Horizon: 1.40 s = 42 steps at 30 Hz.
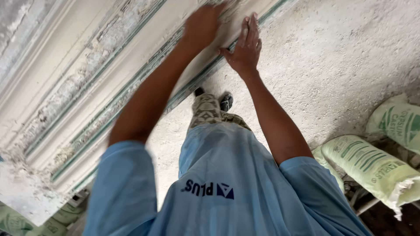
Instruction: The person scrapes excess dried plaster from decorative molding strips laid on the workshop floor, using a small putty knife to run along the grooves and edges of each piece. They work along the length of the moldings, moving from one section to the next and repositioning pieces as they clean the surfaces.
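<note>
A long white plaster moulding (109, 65) with ridges and greenish edges runs diagonally across the left half of the view. My left hand (203, 24) is blurred and rests on its top surface near the far end; whether it holds anything is unclear. My right hand (246, 46) lies flat with fingers stretched out, its fingertips against the moulding's right edge, holding nothing. Both bare arms reach forward from light blue short sleeves (127, 183).
A dusty pale concrete floor (328, 57) spreads to the right. Pale green sacks (372, 164) lie at the right edge and more sacks (17, 220) at the bottom left. My feet in dark shoes (226, 101) stand beside the moulding.
</note>
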### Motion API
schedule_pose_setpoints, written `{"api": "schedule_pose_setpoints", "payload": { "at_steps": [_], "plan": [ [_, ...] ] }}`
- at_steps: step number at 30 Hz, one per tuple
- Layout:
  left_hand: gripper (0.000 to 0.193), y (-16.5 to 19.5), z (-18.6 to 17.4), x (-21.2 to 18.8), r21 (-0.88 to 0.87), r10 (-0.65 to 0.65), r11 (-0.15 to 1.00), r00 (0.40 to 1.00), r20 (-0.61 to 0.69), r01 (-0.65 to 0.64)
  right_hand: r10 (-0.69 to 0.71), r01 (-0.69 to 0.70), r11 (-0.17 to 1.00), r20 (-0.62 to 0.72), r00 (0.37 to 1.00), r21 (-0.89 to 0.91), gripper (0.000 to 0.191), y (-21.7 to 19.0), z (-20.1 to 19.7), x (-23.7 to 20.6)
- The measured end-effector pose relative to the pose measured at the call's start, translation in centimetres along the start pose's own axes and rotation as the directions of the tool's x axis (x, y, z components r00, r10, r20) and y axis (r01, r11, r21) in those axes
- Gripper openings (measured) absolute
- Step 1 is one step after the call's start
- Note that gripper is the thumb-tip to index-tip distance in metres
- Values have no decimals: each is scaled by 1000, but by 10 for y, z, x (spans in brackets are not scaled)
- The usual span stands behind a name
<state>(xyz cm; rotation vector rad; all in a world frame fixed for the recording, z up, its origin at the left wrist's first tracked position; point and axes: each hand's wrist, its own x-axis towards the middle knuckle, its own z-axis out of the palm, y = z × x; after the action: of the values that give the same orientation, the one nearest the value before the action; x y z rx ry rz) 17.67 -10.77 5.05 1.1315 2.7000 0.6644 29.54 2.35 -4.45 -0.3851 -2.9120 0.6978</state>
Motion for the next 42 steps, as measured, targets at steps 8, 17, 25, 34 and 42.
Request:
{"api": "schedule_pose_setpoints", "payload": {
  "at_steps": [8,17,25,34,42],
  "plan": [
    [59,-6,-56,-108,482,-116,871,916,384,-92,-50,50,999,-94,994,2,123,13,24,-10],
    [40,68,54,184,342,115,928,988,106,-145,-116,96,991,237,965,94,112,21,-12,2],
    [44,-14,-21,25,8,-319,939,861,395,345,-144,133,983,83,986,123,51,212,-85,97],
    [41,33,-1,50,90,-647,755,715,266,649,-258,251,961,-51,965,-116,105,254,-118,213],
    [41,142,89,367,52,-367,929,930,25,366,-129,195,969,360,924,-152,101,288,-165,241]
  ]
}}
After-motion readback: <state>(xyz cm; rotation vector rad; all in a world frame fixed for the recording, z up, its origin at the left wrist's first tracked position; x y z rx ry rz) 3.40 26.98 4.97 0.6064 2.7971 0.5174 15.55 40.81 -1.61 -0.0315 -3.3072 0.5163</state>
